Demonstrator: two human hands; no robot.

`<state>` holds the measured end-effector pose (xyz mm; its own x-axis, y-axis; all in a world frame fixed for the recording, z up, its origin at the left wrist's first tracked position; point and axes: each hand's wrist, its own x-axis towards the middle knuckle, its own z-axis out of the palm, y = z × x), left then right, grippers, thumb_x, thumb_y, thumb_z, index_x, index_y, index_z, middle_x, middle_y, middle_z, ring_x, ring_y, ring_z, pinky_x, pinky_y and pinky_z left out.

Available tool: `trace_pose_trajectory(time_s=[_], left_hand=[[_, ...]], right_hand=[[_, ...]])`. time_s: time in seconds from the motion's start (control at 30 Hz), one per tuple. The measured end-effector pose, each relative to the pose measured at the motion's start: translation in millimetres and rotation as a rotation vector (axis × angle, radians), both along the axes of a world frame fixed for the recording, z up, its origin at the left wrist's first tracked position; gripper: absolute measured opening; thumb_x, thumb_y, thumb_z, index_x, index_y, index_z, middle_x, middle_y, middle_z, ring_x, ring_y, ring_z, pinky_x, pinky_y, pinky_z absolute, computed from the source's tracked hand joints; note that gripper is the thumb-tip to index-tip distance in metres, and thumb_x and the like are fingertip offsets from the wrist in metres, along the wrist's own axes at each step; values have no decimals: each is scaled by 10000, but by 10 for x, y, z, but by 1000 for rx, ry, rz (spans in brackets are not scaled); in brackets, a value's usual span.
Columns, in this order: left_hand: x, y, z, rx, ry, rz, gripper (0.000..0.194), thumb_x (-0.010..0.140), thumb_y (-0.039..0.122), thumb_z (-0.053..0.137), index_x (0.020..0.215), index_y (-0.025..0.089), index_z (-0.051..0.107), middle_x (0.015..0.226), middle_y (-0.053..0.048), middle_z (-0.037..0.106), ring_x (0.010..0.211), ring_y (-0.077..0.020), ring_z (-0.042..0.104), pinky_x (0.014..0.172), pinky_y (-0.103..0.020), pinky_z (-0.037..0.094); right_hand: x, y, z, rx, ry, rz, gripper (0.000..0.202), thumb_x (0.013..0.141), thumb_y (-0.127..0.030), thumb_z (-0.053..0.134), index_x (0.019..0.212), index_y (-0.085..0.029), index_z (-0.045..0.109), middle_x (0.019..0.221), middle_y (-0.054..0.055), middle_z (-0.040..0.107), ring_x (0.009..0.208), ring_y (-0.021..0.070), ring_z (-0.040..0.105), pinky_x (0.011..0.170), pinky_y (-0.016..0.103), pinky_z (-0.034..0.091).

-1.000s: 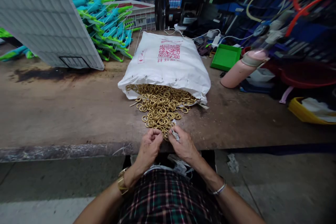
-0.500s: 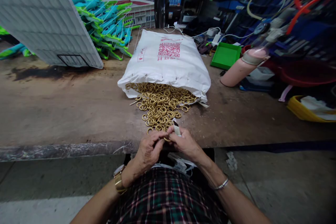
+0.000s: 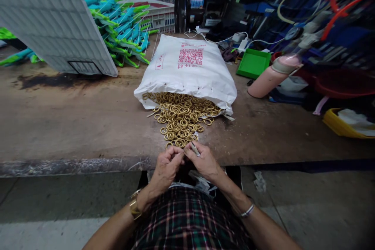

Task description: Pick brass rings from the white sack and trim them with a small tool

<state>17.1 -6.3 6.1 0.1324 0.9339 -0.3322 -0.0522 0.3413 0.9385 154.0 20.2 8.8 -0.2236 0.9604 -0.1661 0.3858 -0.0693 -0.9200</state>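
My left hand (image 3: 167,167) and my right hand (image 3: 204,163) meet fingertip to fingertip at the table's near edge. Between the left thumb and fingers is a gold-coloured ring, mostly hidden by them at this moment. A slim pale tool (image 3: 195,149), possibly a small knife, sticks up from the closed fingers of my right hand; its exact kind is unclear. Just beyond the hands lies a heap of gold-coloured rings (image 3: 180,123). They spill from the mouth of a white woven sack (image 3: 187,72) lying on its side, with red print on top.
A grey ribbed panel (image 3: 58,19) leans at the left, before turquoise and green plastic parts (image 3: 123,27). On the right of the wooden table (image 3: 73,129) are a green tray (image 3: 253,63), a pink bottle (image 3: 266,82) and a yellow basin (image 3: 336,125). Air hoses hang at upper right.
The ring that showed between my fingertips has turned mostly out of sight. My right hand has tilted the pale tool lower. The whole view has shifted slightly.
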Motion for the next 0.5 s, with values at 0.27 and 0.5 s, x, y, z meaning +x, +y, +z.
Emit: trace_pose_trajectory(time_s=[0.27, 0.5], left_hand=[[-7, -15, 29, -16, -109, -140, 358, 781, 499, 490, 682, 154, 484, 519, 48, 416, 417, -48, 300, 407, -182, 215], [-1, -44, -18, -109, -311, -69, 336, 754, 498, 538, 757, 168, 471, 589, 47, 453, 401, -33, 267, 383, -174, 167]], right_hand=[[-11, -17, -53, 51, -19, -2, 269, 793, -383, 420, 626, -177, 466, 543, -43, 428, 536, 88, 388, 517, 204, 324], [28, -7, -49, 111, -76, -50, 257, 821, -332, 381, 633, -185, 476, 532, -30, 480, 500, 94, 431, 504, 203, 335]])
